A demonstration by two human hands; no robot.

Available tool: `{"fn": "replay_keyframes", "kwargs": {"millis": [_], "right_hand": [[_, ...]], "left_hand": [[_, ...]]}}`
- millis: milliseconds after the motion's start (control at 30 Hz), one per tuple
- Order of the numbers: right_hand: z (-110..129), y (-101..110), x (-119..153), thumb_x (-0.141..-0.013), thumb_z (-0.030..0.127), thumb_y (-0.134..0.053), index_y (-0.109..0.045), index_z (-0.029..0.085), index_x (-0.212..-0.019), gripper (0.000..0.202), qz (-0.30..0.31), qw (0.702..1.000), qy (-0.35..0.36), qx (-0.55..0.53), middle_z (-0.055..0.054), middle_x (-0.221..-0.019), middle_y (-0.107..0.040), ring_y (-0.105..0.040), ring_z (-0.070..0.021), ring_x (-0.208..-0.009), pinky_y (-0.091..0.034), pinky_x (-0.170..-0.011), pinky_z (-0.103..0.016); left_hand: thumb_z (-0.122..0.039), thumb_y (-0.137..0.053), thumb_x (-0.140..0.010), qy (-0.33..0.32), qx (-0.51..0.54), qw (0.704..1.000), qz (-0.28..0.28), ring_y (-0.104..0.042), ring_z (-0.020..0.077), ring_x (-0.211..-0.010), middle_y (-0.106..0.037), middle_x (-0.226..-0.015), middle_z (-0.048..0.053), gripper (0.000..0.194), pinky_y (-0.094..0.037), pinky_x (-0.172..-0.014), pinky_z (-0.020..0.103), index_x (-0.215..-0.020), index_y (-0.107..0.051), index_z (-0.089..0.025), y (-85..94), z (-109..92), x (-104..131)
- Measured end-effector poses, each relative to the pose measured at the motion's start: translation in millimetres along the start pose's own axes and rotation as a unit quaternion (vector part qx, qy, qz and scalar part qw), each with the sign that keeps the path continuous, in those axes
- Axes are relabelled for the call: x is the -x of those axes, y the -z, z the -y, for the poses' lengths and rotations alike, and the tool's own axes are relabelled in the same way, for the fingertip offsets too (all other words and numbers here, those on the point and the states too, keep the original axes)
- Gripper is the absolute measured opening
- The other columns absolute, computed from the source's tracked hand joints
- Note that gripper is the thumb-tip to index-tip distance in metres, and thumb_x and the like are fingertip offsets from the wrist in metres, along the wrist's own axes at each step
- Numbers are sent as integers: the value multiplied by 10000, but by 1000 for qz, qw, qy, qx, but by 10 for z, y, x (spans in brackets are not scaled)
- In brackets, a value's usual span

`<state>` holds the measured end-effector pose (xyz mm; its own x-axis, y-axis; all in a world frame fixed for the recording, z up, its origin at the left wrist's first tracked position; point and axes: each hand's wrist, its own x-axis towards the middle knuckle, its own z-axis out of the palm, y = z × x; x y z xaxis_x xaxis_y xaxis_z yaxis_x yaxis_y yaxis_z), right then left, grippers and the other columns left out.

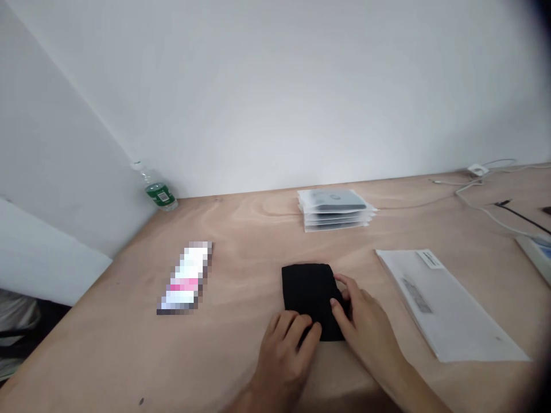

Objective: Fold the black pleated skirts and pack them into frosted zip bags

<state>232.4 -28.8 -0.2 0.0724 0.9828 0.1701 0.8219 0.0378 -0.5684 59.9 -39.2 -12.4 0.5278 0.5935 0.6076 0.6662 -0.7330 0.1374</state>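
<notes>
A folded piece of black cloth lies flat on the wooden table in front of me, roughly square. My left hand is at its near left corner, with bent fingers pressed over the edge and the thumb out of sight. On the right side, my right hand grips the edge of the cloth between thumb and fingers, some of which are hidden. To the right of the cloth rests a flat, frosted plastic bag with a white label. Beyond it stands a stack of frosted bags holding dark, flat contents.
A phone, pixelated, lies on the table at left. A plastic bottle with a green label stands in the back left corner. White cables and part of a power strip are at right. A white wall closes the back.
</notes>
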Motion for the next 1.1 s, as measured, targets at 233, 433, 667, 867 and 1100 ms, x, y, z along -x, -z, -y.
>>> {"fn": "replay_keyframes", "kwargs": {"millis": [233,433,667,867,1100], "right_hand": [[-503,203,-25,-855,353,-398,-511,172,-1142,357,-92,979,32,180,-137,-1047,-592,-567,-284,-929,-460,-757,-453],[-867,281,19,-855,382,-352,-535,172,-1140,399,-83,941,-38,326,-179,-1223,-535,-517,-381,-1050,-467,-667,-534],[-664,283,-10,-866,259,-321,-497,157,-1203,395,-73,958,-11,279,-133,-1256,-540,-530,-317,-1086,-446,-772,-501],[-217,361,-48,-832,99,-359,-448,209,-1274,464,-50,947,243,206,-55,-1320,-499,-441,-234,-1201,-262,-1011,-493],[127,284,-172,-840,42,-349,-470,193,-1263,464,7,926,355,129,-38,-1281,-539,-440,-185,-1194,-210,-1074,-479]], "left_hand": [[-249,-507,-826,-21,-19,996,79,-440,245,-1205,-524,-1289,72,399,-369,-976,448,-1224,-505,-218,-25,-22,-115],[-211,-424,-885,-67,-87,985,134,-407,241,-1248,-495,-1325,85,409,-346,-1007,401,-1289,-432,-150,-139,21,-89],[-122,-368,-879,-92,-82,984,129,-475,215,-1196,-552,-1264,101,381,-408,-956,335,-1246,-468,-104,-154,-6,-33],[-330,-502,-824,-19,-12,997,72,-377,285,-1262,-444,-1363,109,427,-447,-900,413,-1221,-510,-173,272,-16,-332],[-310,-487,-863,53,-67,995,52,-442,295,-1207,-495,-1326,63,274,-430,-898,468,-1104,-590,-231,340,205,-448]]}}
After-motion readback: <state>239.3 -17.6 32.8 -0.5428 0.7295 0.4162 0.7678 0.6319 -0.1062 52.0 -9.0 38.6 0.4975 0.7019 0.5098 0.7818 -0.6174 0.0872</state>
